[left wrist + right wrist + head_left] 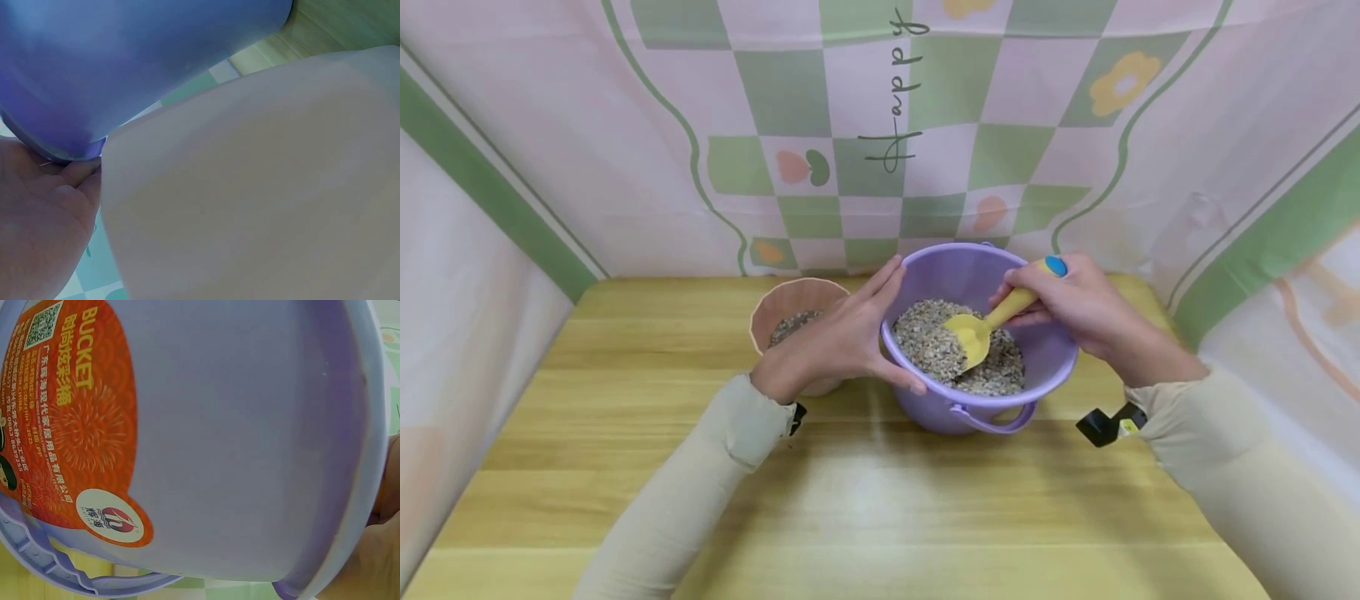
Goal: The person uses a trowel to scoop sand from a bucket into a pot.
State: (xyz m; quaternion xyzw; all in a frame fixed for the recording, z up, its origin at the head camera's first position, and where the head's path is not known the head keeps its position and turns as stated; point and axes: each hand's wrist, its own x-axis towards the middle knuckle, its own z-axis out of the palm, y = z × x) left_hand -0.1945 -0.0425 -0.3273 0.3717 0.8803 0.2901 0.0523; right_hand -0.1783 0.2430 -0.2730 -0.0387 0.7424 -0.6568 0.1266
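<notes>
A purple bucket (940, 408) stands on the table, partly filled with coarse grey-beige gravel (928, 333). My right hand (1075, 300) grips the yellow handle of a small scoop (973, 333), whose blade is in the gravel. The handle's end is blue. My left hand (842, 337) lies against the bucket's left side at the rim, its fingers straight and the thumb apart toward the front. In the left wrist view, that hand (44, 212) touches the bucket's rim from below. The right wrist view shows the bucket wall (237, 425) close up, with only part of the right hand (362, 562) beyond the rim.
A pink pot (767, 321) holding some gravel stands left of the bucket, partly hidden by my left hand and forearm. The bucket's handle (1000, 425) hangs at its front. Patterned cloth (865, 108) rises behind the wooden table (865, 517).
</notes>
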